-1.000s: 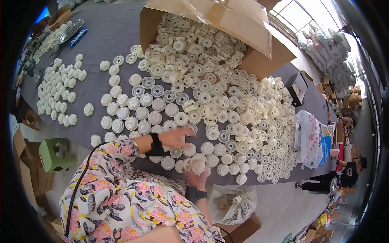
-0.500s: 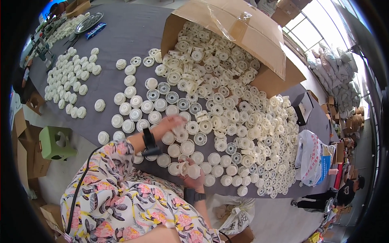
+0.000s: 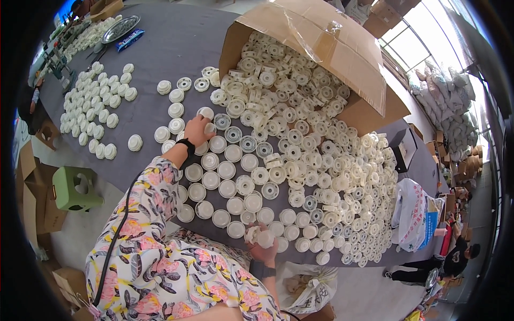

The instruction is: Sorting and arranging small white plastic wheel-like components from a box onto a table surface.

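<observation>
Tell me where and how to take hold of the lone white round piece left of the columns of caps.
Pinch the lone white round piece across opposite sides of its rim, coming from above. It sits on the grey cloth with a round outline and raised middle, and no neighbour touches it, so fingers should fit all round.

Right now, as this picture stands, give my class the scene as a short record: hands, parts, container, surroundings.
Left hand: fingers at a white round cap; grip unclear
Right hand: holding white plastic pieces near the table's front edge
Surface: table with grey cover
Loose parts: white caps in a separate cluster at left
Container: cardboard carton, open, with ring-shaped pieces spilling out
Table, right end: white plastic bag
Table, far left: silver tray, blue packet
Floor, left: green stool
</observation>
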A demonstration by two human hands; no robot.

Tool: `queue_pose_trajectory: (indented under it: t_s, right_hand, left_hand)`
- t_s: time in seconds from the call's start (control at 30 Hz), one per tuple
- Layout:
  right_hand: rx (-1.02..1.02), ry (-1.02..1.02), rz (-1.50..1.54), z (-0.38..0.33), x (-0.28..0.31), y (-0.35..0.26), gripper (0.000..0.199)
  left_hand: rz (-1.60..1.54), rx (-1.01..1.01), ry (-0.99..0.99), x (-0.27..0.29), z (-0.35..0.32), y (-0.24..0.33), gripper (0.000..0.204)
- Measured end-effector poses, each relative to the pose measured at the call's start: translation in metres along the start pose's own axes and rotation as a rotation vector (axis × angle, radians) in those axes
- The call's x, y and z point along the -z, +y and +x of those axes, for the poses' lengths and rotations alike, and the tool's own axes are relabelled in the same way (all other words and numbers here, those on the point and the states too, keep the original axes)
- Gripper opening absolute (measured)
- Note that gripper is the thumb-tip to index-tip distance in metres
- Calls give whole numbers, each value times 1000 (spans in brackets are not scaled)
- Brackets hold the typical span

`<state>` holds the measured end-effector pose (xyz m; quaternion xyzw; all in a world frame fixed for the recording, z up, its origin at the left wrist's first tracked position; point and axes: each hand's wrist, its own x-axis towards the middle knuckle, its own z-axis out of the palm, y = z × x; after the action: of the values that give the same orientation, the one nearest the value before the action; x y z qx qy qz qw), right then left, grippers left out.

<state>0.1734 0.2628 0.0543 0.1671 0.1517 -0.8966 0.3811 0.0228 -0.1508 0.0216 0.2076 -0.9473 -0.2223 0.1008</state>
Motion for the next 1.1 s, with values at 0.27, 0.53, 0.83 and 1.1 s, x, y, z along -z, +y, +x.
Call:
queue_pose_trajectory:
  t_s: [0.27,0.53,0.83,1.1]
  right_hand:
    - [103,214,10,20,-9,7,44]
    - [120,318,-245,29,-12,8,34]
    - [125,239,-293,43,-16,9,41]
    - [90,290,-309,38,-35,9,38]
  left_hand:
    - [241,-442,-57,-24,-25,-33,26]
    - [-610,-341,-396,22,-62,77,37]
    - [-733,-780,-818,22,-169,154,54]
    - [-873,-232,-875,22,-161,157,36]
